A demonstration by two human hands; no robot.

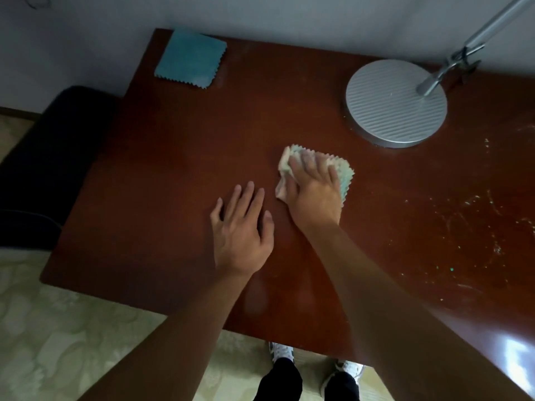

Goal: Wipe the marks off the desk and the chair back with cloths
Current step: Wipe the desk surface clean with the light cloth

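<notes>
Hands work over a dark red-brown tabletop (173,169). Right hand (314,188) lies flat on a pale green cloth (344,173), fingers straight and a little blurred, pressing it down; the cloth bunches up at the thumb side and shows a zigzag edge beyond the fingertips. Left hand (241,230) rests just beside it, palm down on bare wood, fingers spread and relaxed, holding nothing. Pale scratchy marks (469,221) speckle the tabletop well off to the right of the right hand. Beyond that hand stands a round ribbed lamp base (396,102). Far beyond the left hand a folded blue cloth (191,59) lies at the corner. Left of the left hand, past the edge, a black chair (43,169). No readable writing anywhere.
</notes>
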